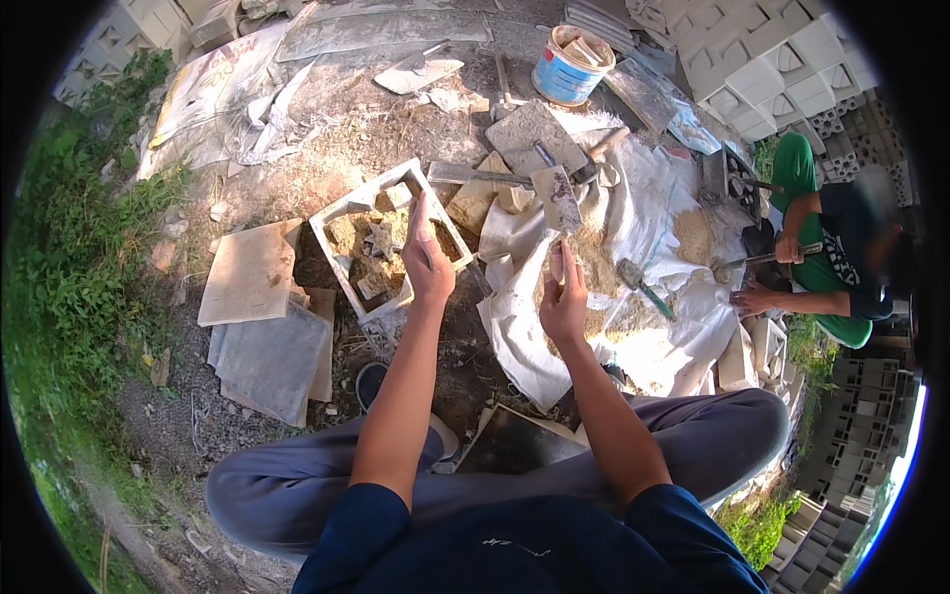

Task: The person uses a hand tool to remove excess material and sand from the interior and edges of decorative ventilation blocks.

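My right hand (564, 305) is closed round the handle of a trowel. Its mortar-stained rectangular blade (557, 201) points away from me, raised over the white sheet. My left hand (429, 259) is held edge-on with fingers stretched out and together, and nothing shows in it. It is over the right side of a square white frame (327, 241). Inside the frame lie broken stone pieces and yellowish rubble (374, 241), partly hidden by that hand.
Stone slabs (259, 272) are stacked at left. A white sheet (515, 327) carries sand, a green-handled tool (645, 287) and a hammer (606, 144). A blue-and-white bucket (572, 67) stands at the back. Another person (841, 233) crouches at right, holding a tool.
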Demonstrator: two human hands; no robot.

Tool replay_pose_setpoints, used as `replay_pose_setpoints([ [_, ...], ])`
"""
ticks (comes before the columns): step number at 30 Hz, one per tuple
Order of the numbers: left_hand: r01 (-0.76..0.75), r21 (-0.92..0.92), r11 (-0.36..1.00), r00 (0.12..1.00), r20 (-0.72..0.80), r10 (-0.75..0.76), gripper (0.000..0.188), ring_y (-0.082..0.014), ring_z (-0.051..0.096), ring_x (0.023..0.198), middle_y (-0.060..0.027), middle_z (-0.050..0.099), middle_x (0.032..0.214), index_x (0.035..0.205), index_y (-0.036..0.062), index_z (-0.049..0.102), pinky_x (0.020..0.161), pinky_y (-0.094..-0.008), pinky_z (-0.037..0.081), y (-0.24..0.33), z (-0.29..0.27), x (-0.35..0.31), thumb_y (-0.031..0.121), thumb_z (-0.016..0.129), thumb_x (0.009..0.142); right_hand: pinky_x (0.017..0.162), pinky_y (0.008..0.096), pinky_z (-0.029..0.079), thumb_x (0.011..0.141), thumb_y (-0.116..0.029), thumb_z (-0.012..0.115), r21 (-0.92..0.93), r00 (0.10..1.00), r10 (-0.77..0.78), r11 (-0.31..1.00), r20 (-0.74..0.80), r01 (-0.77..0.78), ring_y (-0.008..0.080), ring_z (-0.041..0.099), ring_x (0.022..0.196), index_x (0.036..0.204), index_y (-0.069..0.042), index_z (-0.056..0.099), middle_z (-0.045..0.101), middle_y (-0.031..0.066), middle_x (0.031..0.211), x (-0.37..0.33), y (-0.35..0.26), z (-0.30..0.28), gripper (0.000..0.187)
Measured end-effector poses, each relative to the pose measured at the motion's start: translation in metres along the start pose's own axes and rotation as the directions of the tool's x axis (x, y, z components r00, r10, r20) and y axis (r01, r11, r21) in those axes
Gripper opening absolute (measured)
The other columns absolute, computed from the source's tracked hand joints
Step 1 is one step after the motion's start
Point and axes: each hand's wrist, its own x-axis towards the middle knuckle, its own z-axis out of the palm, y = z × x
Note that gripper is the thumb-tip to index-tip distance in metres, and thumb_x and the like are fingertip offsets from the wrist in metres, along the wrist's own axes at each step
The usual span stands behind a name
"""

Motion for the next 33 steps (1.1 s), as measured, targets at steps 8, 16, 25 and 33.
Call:
replay_pose_setpoints([
  [8, 0.024, 0.384, 0.923, 0.883, 0.425, -0.2, 0.08, -0.0451, 0.058, 0.13, -0.0283, 0.058, 0.144, 0.154, -0.0012, 0.043, 0.108, -0.0491, 0.048, 0.013, 0.094, -0.085, 0.042, 0.072, 0.094, 0.091, 0.0555, 0.053, 0.095, -0.007, 0.059, -0.238, 0.921, 0.385, 0.901, 0.055, -0.362, 0.0507, 0.065, 0.106, 0.152, -0.007, 0.049, 0.065, 0.0319, 0.12, -0.029, 0.123, -0.04, 0.057],
  [16, 0.066, 0.684, 0.727, 0.84, 0.355, -0.411, 0.023, -0.0495, 0.068, 0.091, -0.024, 0.073, 0.092, 0.1, 0.0066, 0.07, 0.082, -0.0578, 0.054, 0.012, 0.107, -0.086, 0.028, 0.061, 0.101, 0.089, 0.0567, 0.054, 0.094, -0.009, 0.055, -0.228, 0.92, 0.373, 0.912, 0.121, -0.34, 0.0516, 0.066, 0.103, 0.149, -0.011, 0.052, 0.068, 0.0318, 0.113, -0.029, 0.164, -0.031, 0.055],
  [25, 0.004, 0.655, 0.756, 0.833, 0.416, -0.365, 0.023, -0.0496, 0.069, 0.091, -0.027, 0.073, 0.092, 0.107, 0.0063, 0.073, 0.079, -0.0583, 0.053, 0.012, 0.101, -0.085, 0.027, 0.065, 0.098, 0.094, 0.0553, 0.054, 0.093, -0.009, 0.054, 0.022, 0.931, 0.325, 0.943, 0.165, -0.332, 0.0532, 0.065, 0.107, 0.144, -0.001, 0.054, 0.067, 0.0362, 0.117, -0.097, 0.128, -0.026, 0.052],
  [33, 0.051, 0.524, 0.85, 0.851, 0.422, -0.312, 0.029, -0.0497, 0.066, 0.096, -0.0252, 0.071, 0.094, 0.095, 0.0054, 0.068, 0.081, -0.0574, 0.051, 0.037, 0.126, -0.097, 0.032, 0.058, 0.102, 0.08, 0.048, 0.055, 0.096, -0.021, 0.062, 0.108, 0.756, 0.644, 0.749, 0.116, -0.654, 0.0434, 0.072, 0.086, 0.142, 0.004, 0.057, 0.071, 0.0324, 0.095, -0.118, 0.074, 0.006, 0.053],
])
